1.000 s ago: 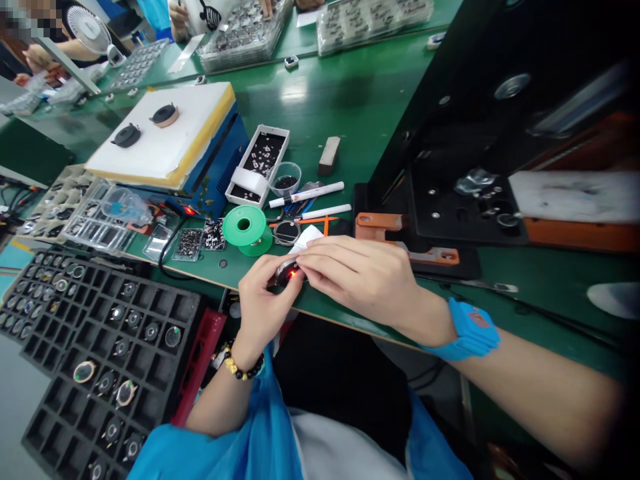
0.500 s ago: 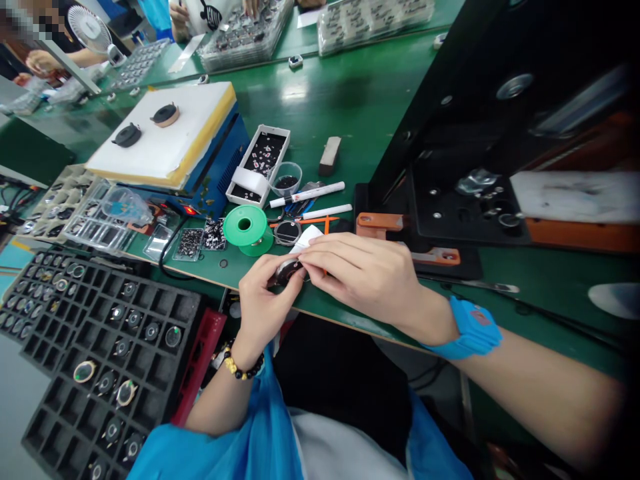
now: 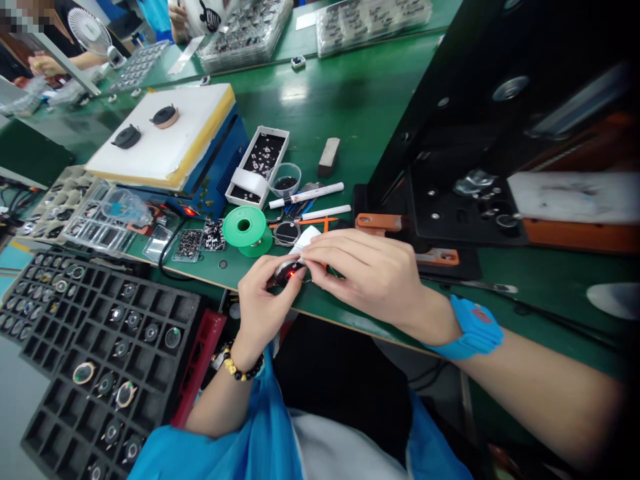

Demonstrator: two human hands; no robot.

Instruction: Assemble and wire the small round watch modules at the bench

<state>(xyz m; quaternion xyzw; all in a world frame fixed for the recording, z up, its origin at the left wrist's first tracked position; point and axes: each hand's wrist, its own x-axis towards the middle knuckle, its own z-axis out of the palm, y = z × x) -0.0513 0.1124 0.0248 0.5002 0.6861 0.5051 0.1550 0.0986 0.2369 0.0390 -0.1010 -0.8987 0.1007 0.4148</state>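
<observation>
A small round dark watch body (image 3: 289, 271) with a red light glowing on its face is held at the table's front edge. My left hand (image 3: 267, 293) is closed around its rim, thumb on the near side. At the right edge of the watch body, the fingers of my right hand (image 3: 365, 263) are pinched together. Whatever lies between those fingertips is hidden. Just beyond them shows a white piece (image 3: 306, 237), and I cannot tell whether the fingers touch it. A green spool (image 3: 257, 241) stands just past my left hand.
Black compartment trays (image 3: 145, 360) of watch parts lie at the left. Behind are a blue box with a white pad (image 3: 165, 143), a white parts box (image 3: 265, 143) and a marker pen (image 3: 315, 193). A black press (image 3: 450, 133) stands at the right. Co-workers sit across the bench.
A red light now glows on the watch body, where it was dark before. My right fingers have shifted slightly at its edge. A co-worker's hand at the top has moved out of sight.
</observation>
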